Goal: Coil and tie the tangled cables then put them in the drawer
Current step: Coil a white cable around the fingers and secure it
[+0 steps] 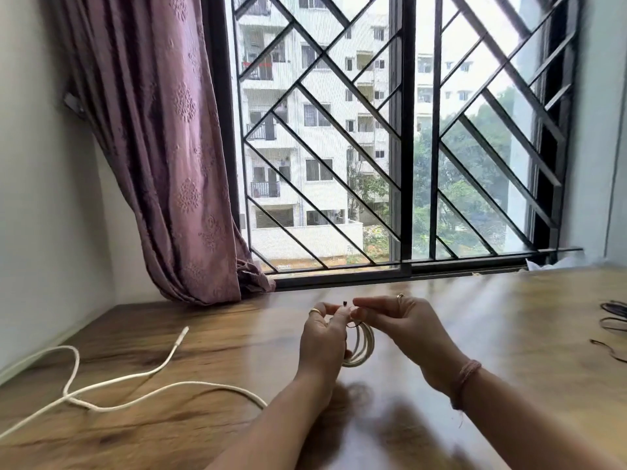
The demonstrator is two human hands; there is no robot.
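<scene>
Cable coil held over the desk

On the desk (509,317) at left, loose white cable (112,381). At centre, left hand (322,337) gripping white coil (363,344); right hand (407,320) pinching a small tie at its top. Far right, black cables (614,317).

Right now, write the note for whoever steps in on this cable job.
Left hand: grips the coiled white cable, held above the wooden table.
Right hand: fingers pinch something small at the top of the coil, seemingly the tie; a small dark tip shows between the hands.
Loose white cable: uncoiled on the table to the left.
Black cables: at the table's right edge, mostly out of frame.
Done: one white cable coiled.
Left: finish tying this coil, coil and tie the others, put all in the drawer, which is not in view.
</scene>
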